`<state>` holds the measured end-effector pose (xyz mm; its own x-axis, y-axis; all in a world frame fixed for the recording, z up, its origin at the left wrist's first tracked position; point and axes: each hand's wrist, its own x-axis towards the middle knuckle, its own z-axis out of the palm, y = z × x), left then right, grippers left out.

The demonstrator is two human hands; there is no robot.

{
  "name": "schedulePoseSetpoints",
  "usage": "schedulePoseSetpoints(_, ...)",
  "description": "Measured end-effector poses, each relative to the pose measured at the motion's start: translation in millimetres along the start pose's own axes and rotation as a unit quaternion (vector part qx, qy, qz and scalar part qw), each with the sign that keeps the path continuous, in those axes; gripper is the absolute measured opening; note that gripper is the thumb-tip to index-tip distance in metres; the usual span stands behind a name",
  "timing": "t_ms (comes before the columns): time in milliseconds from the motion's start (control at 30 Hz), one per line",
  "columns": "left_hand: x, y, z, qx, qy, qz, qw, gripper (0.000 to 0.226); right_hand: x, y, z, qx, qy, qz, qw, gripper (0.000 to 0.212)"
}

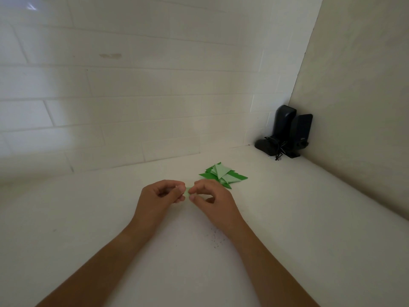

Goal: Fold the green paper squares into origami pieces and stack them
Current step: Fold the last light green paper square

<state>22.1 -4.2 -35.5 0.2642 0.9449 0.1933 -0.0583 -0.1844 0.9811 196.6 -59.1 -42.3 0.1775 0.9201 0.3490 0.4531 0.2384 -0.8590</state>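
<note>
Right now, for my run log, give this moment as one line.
both hands: left hand, right hand pinch small light-green folded paper | green folded-paper pile: behind, apart

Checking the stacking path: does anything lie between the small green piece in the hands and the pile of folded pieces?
Nothing visible does. Both hands, left and right, pinch the small green piece; the pile of folded green pieces lies just beyond the right hand, only bare white countertop between.

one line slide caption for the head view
Both hands pinch a small green paper piece beside the folded stack.
</note>
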Motion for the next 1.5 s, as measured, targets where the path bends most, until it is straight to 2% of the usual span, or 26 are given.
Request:
schedulePoseSetpoints(133,-0.1,-0.1,-0.8,-0.013,0.001,0.002,1.0,0.009,-0.8,0.1,-0.6,0.034,-0.014,0.026,0.999,0.011)
schedulePoseSetpoints(233,0.2,0.5,-0.2,-0.012,-0.008,0.006,1.0,0.008,-0.5,0.3,-0.4,0.026,-0.001,0.028,0.999,0.005)
schedulePoseSetpoints(467,1.4,-2.9,-3.1,0.043,-0.009,0.03,0.999,0.002,0.3,0.6,0.0,0.021,-0.003,0.014,1.0,0.008)
schedulePoseSetpoints(700,0.2,0.8,1.4,0.055,-0.025,0.023,0.998,0.005,0.0,-0.6,-1.1,0.024,-0.013,0.012,1.0,0.007)
schedulePoseSetpoints(1100,-0.2,2.3,2.3,0.052,-0.012,0.012,0.999,0.016,-0.4,-3.1,-2.6,0.026,-0.029,0.018,0.999,0.021)
schedulePoseSetpoints(1500,-2.6,5.4,2.8,0.073,-0.064,0.029,0.995,0.023,-1.2,-2.3,-2.3,0.025,-0.064,-0.006,0.998,0.013)
